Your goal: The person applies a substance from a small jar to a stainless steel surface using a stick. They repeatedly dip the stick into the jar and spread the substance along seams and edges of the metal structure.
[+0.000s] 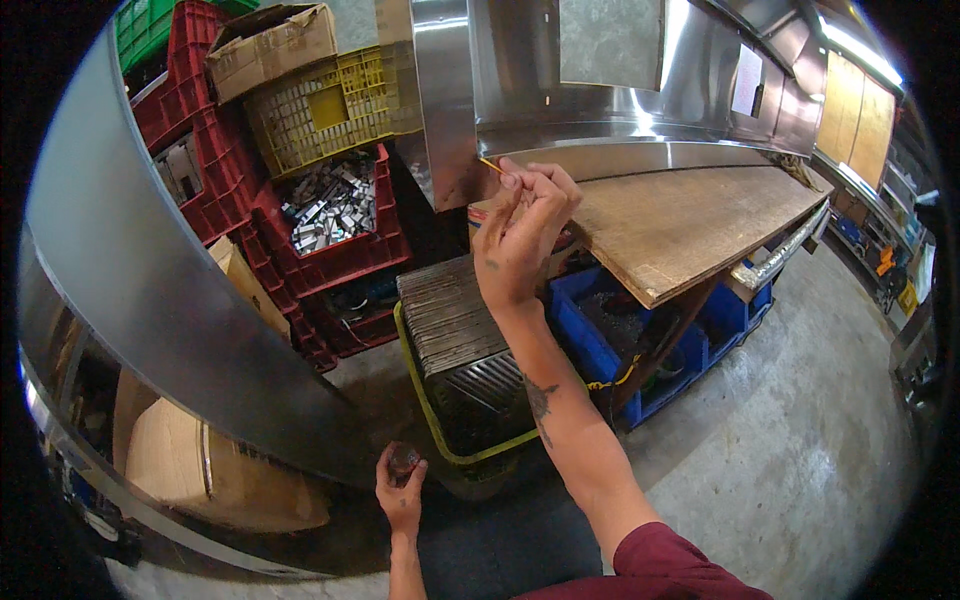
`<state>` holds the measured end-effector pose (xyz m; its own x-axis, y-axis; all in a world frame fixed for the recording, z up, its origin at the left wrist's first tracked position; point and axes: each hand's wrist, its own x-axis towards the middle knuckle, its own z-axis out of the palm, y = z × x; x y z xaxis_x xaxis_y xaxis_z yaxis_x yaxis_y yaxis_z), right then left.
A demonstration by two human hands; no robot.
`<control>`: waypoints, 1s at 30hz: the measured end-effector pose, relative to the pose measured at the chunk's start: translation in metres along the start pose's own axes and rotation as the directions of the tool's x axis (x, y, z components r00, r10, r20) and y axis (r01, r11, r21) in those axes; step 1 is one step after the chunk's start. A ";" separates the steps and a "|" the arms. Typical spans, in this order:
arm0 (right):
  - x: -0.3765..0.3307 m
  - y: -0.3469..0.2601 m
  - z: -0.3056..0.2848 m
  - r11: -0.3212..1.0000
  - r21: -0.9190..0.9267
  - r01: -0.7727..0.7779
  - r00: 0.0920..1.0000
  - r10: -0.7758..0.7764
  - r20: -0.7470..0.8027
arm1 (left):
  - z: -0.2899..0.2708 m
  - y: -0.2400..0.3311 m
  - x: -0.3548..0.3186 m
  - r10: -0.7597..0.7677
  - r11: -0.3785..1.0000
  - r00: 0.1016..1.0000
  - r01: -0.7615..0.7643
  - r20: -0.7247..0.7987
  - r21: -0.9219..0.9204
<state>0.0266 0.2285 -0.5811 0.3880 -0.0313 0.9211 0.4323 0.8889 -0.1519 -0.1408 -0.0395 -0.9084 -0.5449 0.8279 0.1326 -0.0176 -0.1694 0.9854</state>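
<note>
Reaching up and forward, my right hand pinches a thin yellow-orange stick. The stick's far end meets or comes very near the lower edge of an upright shiny metal panel; I cannot tell if it touches. What its tip looks like is too small to make out. Low down and nearer to me, my left hand is wrapped round a small dark reddish, see-through jar. The jar's contents are unclear. Behind the panel stretches a larger bent sheet-metal piece, resting along a wooden board.
Red crates full of small metal parts stand at the left, with a yellow crate and a cardboard box above. A green-rimmed bin holds stacked metal plates. Blue bins sit under the board. A curved metal sheet stands left.
</note>
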 end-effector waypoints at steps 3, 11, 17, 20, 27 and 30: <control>0.002 -0.005 0.000 0.999 -0.027 -0.030 0.999 0.030 0.014 | -0.006 -0.012 0.001 0.043 0.999 0.999 -0.043 -0.014 0.005; 0.003 -0.004 0.003 0.998 -0.050 -0.024 1.000 0.024 0.002 | -0.003 -0.004 -0.001 0.029 1.000 1.000 -0.028 -0.012 0.009; 0.004 -0.004 0.004 0.998 -0.052 -0.025 1.000 0.025 -0.001 | -0.003 -0.006 0.000 0.018 1.000 1.000 -0.018 -0.023 -0.017; 0.003 -0.004 0.002 0.998 -0.060 -0.025 1.000 0.026 0.014 | 0.000 -0.001 -0.001 0.025 1.000 0.999 -0.025 -0.026 -0.006; 0.006 -0.007 -0.003 0.984 -0.174 0.027 0.997 -0.013 0.078 | -0.003 -0.002 0.000 0.019 0.999 0.999 -0.018 -0.036 0.041; 0.004 -0.003 -0.002 0.987 -0.156 0.026 0.998 -0.017 0.056 | -0.001 -0.001 -0.001 0.024 1.000 0.999 -0.024 -0.046 0.010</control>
<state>0.0285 0.2243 -0.5778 0.3342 -0.0210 0.9423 0.5641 0.8054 -0.1822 -0.1410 -0.0407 -0.9094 -0.5829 0.7983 0.1514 0.0041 -0.1835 0.9830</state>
